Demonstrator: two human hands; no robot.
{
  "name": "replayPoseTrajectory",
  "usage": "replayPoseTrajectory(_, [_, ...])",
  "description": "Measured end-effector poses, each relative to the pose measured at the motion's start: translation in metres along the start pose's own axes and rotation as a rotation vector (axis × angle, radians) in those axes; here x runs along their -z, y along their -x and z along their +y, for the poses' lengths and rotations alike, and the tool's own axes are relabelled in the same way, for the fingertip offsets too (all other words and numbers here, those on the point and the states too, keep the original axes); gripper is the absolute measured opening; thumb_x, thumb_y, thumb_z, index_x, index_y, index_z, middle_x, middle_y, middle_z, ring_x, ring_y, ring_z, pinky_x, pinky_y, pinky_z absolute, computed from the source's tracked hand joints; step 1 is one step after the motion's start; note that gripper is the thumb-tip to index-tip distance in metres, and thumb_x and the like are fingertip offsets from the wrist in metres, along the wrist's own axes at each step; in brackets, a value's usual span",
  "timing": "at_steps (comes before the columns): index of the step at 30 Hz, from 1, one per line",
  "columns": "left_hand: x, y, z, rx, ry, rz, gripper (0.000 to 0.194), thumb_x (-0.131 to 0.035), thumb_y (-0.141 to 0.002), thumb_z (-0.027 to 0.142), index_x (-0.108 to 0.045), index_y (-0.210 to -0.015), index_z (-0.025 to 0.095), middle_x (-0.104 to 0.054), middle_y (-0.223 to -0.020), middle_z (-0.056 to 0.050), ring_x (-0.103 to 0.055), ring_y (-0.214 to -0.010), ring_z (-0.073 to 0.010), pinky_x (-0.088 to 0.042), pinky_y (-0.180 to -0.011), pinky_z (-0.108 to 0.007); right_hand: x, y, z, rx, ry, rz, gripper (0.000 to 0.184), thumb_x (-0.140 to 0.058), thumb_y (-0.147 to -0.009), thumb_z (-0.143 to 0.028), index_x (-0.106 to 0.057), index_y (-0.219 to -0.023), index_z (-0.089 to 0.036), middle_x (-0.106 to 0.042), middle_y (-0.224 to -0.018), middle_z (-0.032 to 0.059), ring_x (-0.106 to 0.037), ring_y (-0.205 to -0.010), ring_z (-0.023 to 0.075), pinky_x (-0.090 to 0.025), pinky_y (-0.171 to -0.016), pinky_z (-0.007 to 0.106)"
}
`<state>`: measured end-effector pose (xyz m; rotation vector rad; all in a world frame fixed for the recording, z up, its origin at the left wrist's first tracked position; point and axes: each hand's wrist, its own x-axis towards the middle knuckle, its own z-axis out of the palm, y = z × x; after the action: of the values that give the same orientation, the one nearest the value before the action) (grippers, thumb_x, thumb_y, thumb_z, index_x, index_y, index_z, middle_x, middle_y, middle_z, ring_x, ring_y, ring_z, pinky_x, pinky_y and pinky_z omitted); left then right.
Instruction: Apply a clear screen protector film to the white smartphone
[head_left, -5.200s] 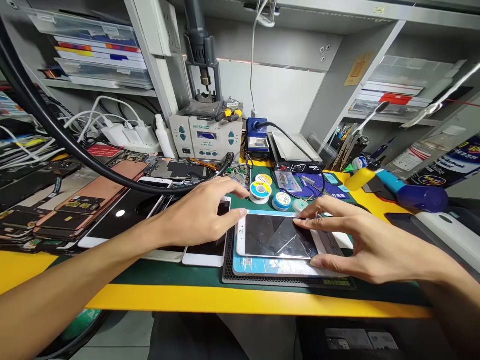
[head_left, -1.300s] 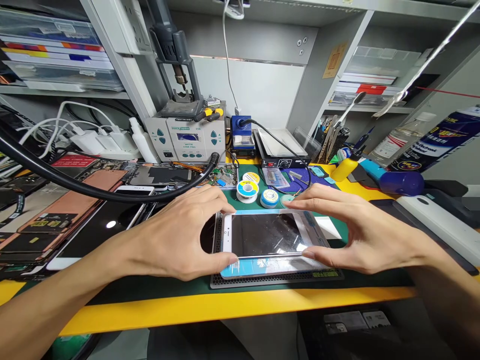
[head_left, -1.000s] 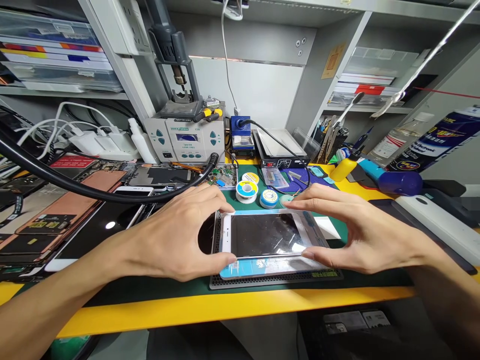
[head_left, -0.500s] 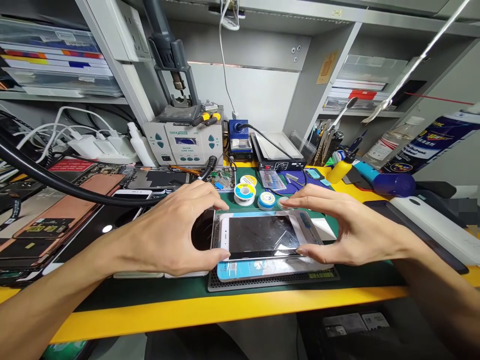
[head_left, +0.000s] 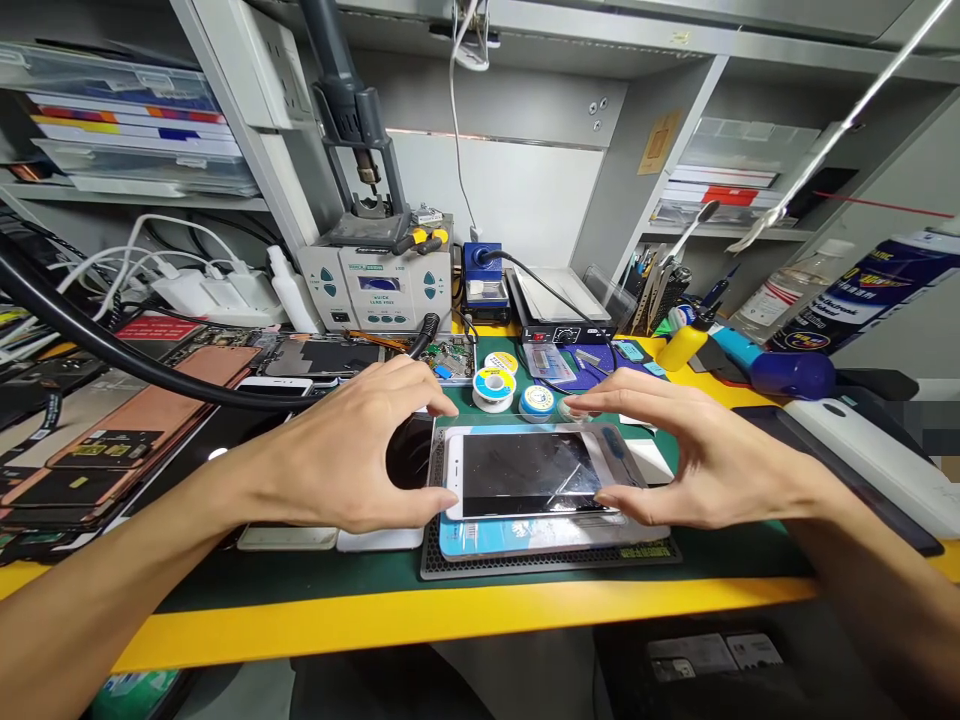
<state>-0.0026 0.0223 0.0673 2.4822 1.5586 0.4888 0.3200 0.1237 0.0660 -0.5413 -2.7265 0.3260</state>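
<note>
A white-framed smartphone (head_left: 529, 475) with a dark, shiny screen lies face up in the middle. Beneath it is a blue-and-clear flat sheet or pack (head_left: 487, 538) on a dark perforated plate (head_left: 551, 562). On the phone's left, my left hand (head_left: 360, 440) is curved open, its thumb tip at the near left corner. My right hand (head_left: 697, 455) arches likewise at the right end, thumb tip against the near right corner. The index fingertips of both hands hover beyond the far edge, seemingly apart from it.
Solder spools (head_left: 493, 388) and a small blue-lidded tub (head_left: 536, 402) stand behind the phone. Farther back are a hot-air station (head_left: 382, 285) and a soldering iron stand (head_left: 484, 275). A thick black hose (head_left: 150, 375) crosses the left side. Opened phones (head_left: 195, 410) lie left; a spray can (head_left: 874, 290) leans right.
The whole view has shifted slightly right and down. Both hands keep nearly the same pose around the phone, which sits almost unchanged on the blue sheet.
</note>
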Motion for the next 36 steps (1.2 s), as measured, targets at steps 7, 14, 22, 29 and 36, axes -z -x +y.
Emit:
replayPoseTrajectory(7, [0.001,0.001,-0.003,-0.019,-0.005,-0.001,0.049,-0.076,-0.074,0.049,-0.063,-0.111,0.018,-0.063,-0.114,-0.011,-0.058,-0.110,-0.0304,-0.050,-0.099,-0.046,0.001,0.002,0.000,0.007,0.013,0.003,0.063,-0.084,-0.078,-0.040,-0.063,-0.134,-0.022,-0.071,-0.122,0.0115,-0.068,-0.113,0.0298,-0.057,-0.097,0.041])
replayPoseTrajectory(14, [0.003,0.002,-0.003,-0.034,-0.033,0.016,0.050,-0.075,-0.074,0.048,-0.061,-0.112,0.018,-0.064,-0.116,-0.012,-0.058,-0.113,-0.0319,-0.050,-0.100,-0.048,0.003,-0.001,0.001,0.057,0.009,0.033,0.059,-0.082,-0.079,-0.038,-0.063,-0.133,-0.020,-0.072,-0.119,0.0107,-0.068,-0.108,0.0276,-0.058,-0.092,0.038])
replayPoseTrajectory(22, [-0.002,0.003,-0.011,-0.184,-0.139,0.210,0.053,-0.076,-0.076,0.039,-0.058,-0.119,0.014,-0.063,-0.117,-0.015,-0.058,-0.115,-0.0331,-0.049,-0.105,-0.052,-0.003,0.002,0.007,0.186,0.108,0.144,0.062,-0.082,-0.081,-0.032,-0.058,-0.137,-0.018,-0.067,-0.122,0.0143,-0.064,-0.110,0.0289,-0.056,-0.093,0.041])
replayPoseTrajectory(29, [-0.004,-0.002,-0.014,-0.311,-0.259,0.352,0.051,-0.076,-0.077,0.035,-0.059,-0.119,0.011,-0.065,-0.113,-0.017,-0.061,-0.114,-0.0363,-0.049,-0.106,-0.059,-0.005,0.001,0.009,0.212,0.236,0.196,0.059,-0.081,-0.083,-0.030,-0.057,-0.136,-0.017,-0.067,-0.124,0.0155,-0.062,-0.111,0.0301,-0.055,-0.093,0.045])
replayPoseTrajectory(36, [-0.008,-0.004,-0.018,-0.353,-0.352,0.425,0.053,-0.077,-0.077,0.036,-0.061,-0.120,0.010,-0.066,-0.111,-0.018,-0.063,-0.115,-0.0383,-0.049,-0.110,-0.062,-0.008,-0.001,0.009,0.215,0.319,0.223,0.057,-0.078,-0.086,-0.032,-0.056,-0.137,-0.017,-0.066,-0.126,0.0166,-0.063,-0.111,0.0319,-0.056,-0.092,0.048])
